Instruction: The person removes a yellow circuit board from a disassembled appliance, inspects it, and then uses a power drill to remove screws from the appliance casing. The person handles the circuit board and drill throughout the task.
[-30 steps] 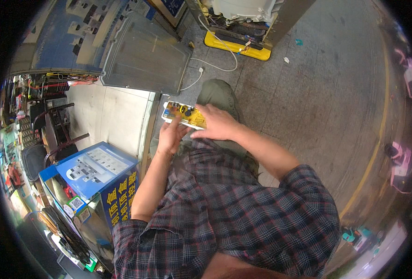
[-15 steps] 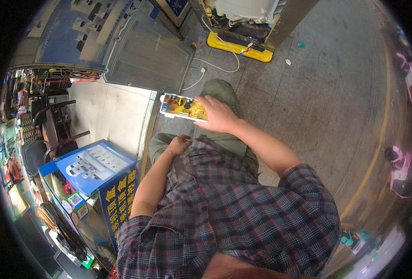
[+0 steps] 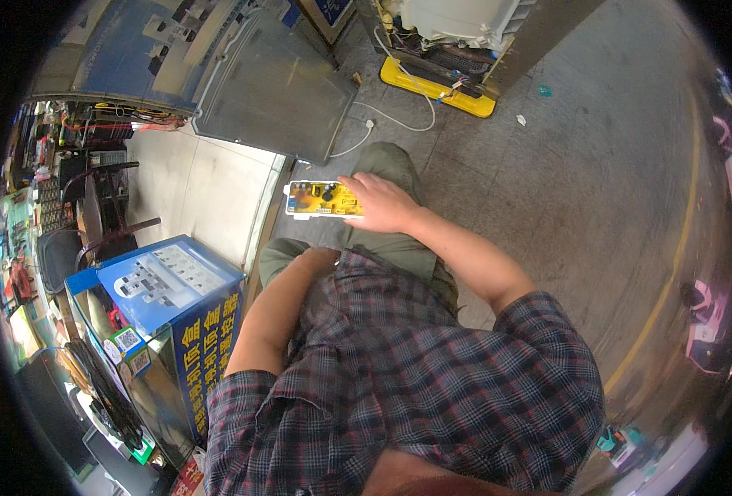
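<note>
Circuit board [image 3: 305,199], yellow and rectangular in a white plastic casing [image 3: 305,217], is pinched in the right hand [image 3: 381,203] near the olive-green-trousered right knee [image 3: 391,163]; what the left hand [image 3: 321,260], at the lap, grips, I cannot tell.

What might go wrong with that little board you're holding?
The right hand's grip alone holds one end of the yellow circuit board, so it might tip or slip toward the floor.

Its components face up uncovered, so a knock could damage them.

A cord with a white plug lies loose nearby and might catch a foot.
</note>
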A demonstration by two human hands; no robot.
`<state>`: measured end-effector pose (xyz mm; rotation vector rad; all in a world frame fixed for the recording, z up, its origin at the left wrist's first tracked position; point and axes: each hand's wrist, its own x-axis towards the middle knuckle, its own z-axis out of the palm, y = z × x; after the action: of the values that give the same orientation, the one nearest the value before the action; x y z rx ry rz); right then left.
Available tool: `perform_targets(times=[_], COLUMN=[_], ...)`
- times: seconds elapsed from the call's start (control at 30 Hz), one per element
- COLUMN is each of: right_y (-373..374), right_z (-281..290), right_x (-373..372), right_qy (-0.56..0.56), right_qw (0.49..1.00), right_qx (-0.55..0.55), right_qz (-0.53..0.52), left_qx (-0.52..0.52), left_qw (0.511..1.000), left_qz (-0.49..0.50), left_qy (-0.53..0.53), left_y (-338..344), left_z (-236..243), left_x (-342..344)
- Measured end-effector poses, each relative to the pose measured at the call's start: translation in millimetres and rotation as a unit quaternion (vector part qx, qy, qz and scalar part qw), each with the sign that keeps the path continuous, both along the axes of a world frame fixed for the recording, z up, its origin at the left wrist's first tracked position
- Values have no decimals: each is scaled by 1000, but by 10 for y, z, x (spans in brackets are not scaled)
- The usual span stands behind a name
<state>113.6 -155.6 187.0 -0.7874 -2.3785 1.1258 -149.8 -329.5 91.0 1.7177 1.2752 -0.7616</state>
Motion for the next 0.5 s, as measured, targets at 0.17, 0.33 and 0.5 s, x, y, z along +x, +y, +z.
perform_targets(times=[0.17, 0.33, 0.5], right_y=[19, -3, 122], right_z=[44, -29, 30], right_x=[-25, -38, -57], right_qy=[-11, -3, -12], right_qw=[1000, 1000, 999], right_qx=[-13, 5, 18], right_qz=[16, -5, 44], left_qx=[-20, -29, -29], left_qw=[999, 998, 997], left_qz=[0, 2, 11], left_qy=[36, 56, 64], left_y=[-113, -185, -209], left_z=[18, 49, 34], left_x=[-5, -12, -33])
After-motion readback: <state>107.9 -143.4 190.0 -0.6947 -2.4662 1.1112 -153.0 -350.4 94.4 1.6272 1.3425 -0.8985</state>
